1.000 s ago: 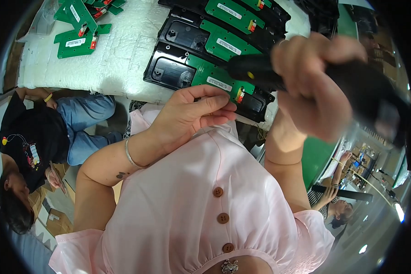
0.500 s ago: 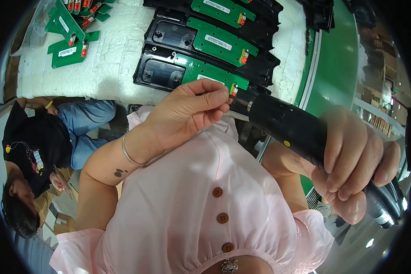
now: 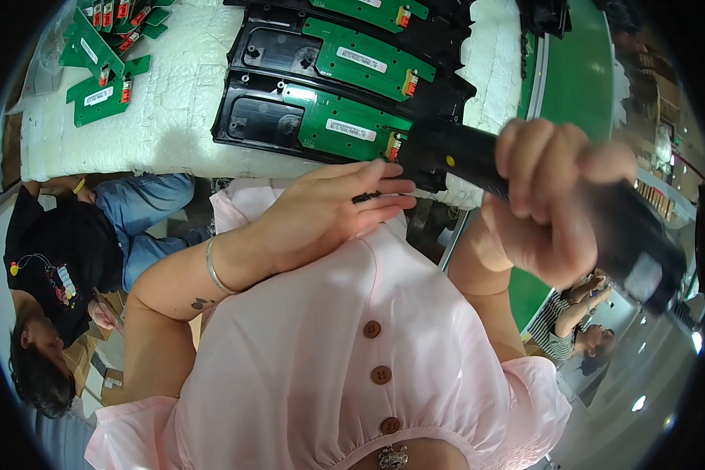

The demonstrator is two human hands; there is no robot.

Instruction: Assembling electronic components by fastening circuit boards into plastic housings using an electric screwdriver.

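Observation:
My right hand (image 3: pixel 547 192) is wrapped round a black electric screwdriver (image 3: pixel 464 157). Its thin bit lies over the right part of a green circuit board (image 3: pixel 321 124), close to a red and yellow connector (image 3: pixel 393 146). That board rests in the nearest black plastic housing (image 3: pixel 247 117). My left hand (image 3: pixel 329 200) is just below the housing's front edge, fingers loosely bent. Several small dark screws (image 3: pixel 366 197) lie held among those fingers. Whether the bit's tip touches a screw cannot be made out.
More black housings with green boards (image 3: pixel 368 63) lie behind the nearest one on a white foam-covered table (image 3: pixel 172 102). Loose circuit boards (image 3: pixel 102 59) are heaped at the far left. One person (image 3: pixel 63 251) sits at left; another person (image 3: pixel 572 321) is at lower right.
The screwdriver has moved left and up, from my left fingertips to over the nearest board. My left fingers have loosened, showing the screws. The view has shifted slightly.

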